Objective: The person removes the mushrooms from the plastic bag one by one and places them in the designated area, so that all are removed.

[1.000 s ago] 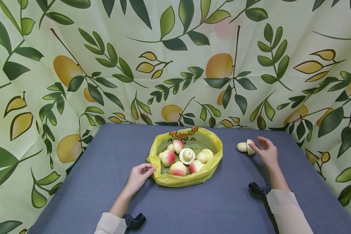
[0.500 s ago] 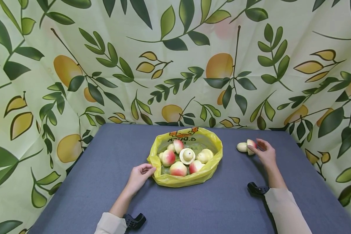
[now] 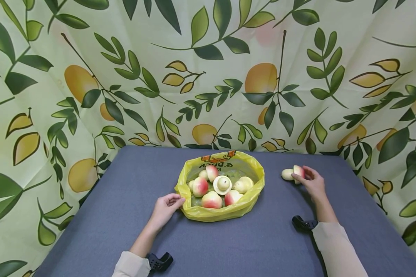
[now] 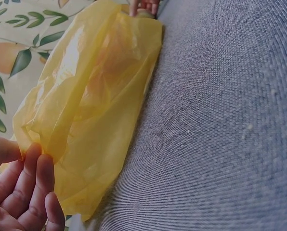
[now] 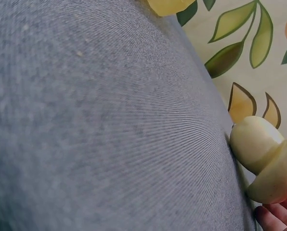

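A yellow plastic bag (image 3: 216,215) stands with its mouth spread wide, and several toy mushrooms (image 3: 211,200) with pink-and-cream caps lie inside. At its left rim, my left hand (image 3: 164,211) pinches the plastic between thumb and fingertips; the left wrist view shows the bag's crinkled side (image 4: 105,130) beyond those fingers. To the right of the bag, one more toy mushroom (image 3: 287,174) lies on its side, stem pointing left. My right hand (image 3: 313,184) grips its cap, thumb on one side and fingers on the other. The right wrist view shows its pale stem (image 5: 254,144) close over the cloth.
Blue-grey cloth (image 3: 228,246) covers the table. A curtain (image 3: 131,69) printed with leaves and fruit hangs behind and at both sides. Each wrist carries a black camera mount (image 3: 159,262).
My right hand has moved slightly left and its fingers have come in around the mushroom's cap. The left hand keeps its hold on the bag's rim.
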The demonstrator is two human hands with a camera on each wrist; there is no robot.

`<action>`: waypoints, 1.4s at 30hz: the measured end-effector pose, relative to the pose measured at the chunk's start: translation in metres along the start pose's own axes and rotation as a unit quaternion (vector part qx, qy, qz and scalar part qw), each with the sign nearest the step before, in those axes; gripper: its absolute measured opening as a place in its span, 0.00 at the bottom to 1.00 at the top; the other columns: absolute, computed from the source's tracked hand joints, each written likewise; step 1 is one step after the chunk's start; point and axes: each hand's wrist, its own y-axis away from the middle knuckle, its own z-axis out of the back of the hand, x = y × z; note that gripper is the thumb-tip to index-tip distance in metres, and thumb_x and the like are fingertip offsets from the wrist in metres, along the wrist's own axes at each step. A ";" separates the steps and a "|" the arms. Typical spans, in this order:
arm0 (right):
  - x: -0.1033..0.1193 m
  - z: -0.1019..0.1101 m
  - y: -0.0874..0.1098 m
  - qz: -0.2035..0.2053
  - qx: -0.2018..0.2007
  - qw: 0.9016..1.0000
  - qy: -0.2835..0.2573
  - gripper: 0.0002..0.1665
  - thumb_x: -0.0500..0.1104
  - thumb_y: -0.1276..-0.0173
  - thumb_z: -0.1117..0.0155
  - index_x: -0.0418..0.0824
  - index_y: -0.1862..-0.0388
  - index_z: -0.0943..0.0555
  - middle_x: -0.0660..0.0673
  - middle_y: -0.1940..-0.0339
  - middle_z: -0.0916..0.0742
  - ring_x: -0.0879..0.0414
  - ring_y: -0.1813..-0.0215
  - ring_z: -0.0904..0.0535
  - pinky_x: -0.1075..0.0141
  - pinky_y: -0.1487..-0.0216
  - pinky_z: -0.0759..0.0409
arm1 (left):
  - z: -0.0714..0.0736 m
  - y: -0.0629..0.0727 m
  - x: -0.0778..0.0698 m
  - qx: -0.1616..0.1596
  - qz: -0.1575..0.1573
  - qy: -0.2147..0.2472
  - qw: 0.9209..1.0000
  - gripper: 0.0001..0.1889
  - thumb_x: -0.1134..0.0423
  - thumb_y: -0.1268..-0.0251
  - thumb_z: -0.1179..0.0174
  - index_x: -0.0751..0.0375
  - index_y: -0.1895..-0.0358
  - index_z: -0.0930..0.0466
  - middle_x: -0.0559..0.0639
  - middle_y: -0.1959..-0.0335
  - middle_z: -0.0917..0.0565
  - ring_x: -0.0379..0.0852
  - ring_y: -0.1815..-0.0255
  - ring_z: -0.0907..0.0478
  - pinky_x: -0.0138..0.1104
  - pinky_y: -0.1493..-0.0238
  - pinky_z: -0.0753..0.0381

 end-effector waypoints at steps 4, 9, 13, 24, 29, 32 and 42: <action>0.000 0.000 0.001 0.000 0.000 1.000 0.004 0.43 0.50 0.35 0.34 0.37 0.26 0.40 0.35 0.28 0.31 0.52 0.35 0.31 0.86 0.58 0.37 | 0.000 0.000 0.001 0.000 0.000 -0.001 1.000 0.08 0.70 0.40 0.37 0.76 0.62 0.19 0.57 0.71 0.14 0.30 0.75 0.22 0.26 0.67 0.19; 0.000 0.000 0.003 0.000 0.003 1.000 0.004 0.42 0.49 0.36 0.33 0.37 0.27 0.37 0.38 0.34 0.27 0.76 0.56 0.35 0.87 0.62 0.34 | 0.000 -0.001 0.001 0.000 0.002 0.001 1.000 0.09 0.70 0.39 0.37 0.75 0.62 0.19 0.60 0.70 0.14 0.31 0.74 0.21 0.26 0.66 0.19; 0.000 0.000 0.004 0.001 0.004 1.000 -0.002 0.43 0.49 0.37 0.32 0.37 0.28 0.37 0.43 0.39 0.25 0.80 0.59 0.37 0.87 0.62 0.34 | 0.000 -0.001 0.001 0.001 0.004 -0.002 1.000 0.09 0.69 0.39 0.36 0.74 0.62 0.18 0.60 0.69 0.14 0.31 0.73 0.21 0.26 0.66 0.19; -0.001 0.000 0.004 -0.006 0.007 1.000 -0.006 0.43 0.49 0.37 0.32 0.38 0.27 0.38 0.39 0.34 0.28 0.78 0.57 0.37 0.87 0.61 0.34 | 0.000 -0.001 0.002 0.001 0.000 0.004 1.000 0.09 0.69 0.40 0.36 0.75 0.62 0.19 0.60 0.70 0.14 0.32 0.74 0.21 0.27 0.67 0.19; 0.000 0.000 0.004 -0.011 0.003 1.000 -0.007 0.43 0.49 0.37 0.32 0.38 0.27 0.38 0.38 0.33 0.28 0.78 0.57 0.36 0.87 0.61 0.34 | 0.000 -0.002 0.002 0.001 0.005 0.006 1.000 0.08 0.70 0.40 0.37 0.75 0.63 0.19 0.60 0.71 0.14 0.32 0.75 0.21 0.26 0.67 0.19; 0.000 0.001 0.004 -0.014 0.004 1.000 -0.004 0.44 0.50 0.36 0.33 0.38 0.27 0.39 0.37 0.30 0.29 0.69 0.48 0.31 0.87 0.60 0.35 | 0.000 -0.001 0.001 0.001 0.006 0.003 1.000 0.09 0.69 0.39 0.37 0.75 0.62 0.19 0.60 0.70 0.14 0.32 0.74 0.21 0.26 0.67 0.20; 0.001 0.002 0.006 -0.012 0.010 1.000 -0.001 0.45 0.52 0.35 0.35 0.37 0.26 0.41 0.35 0.27 0.32 0.46 0.31 0.35 0.87 0.61 0.37 | 0.000 -0.001 0.001 -0.006 0.003 -0.007 1.000 0.09 0.69 0.40 0.36 0.74 0.62 0.18 0.57 0.69 0.13 0.30 0.72 0.21 0.25 0.67 0.20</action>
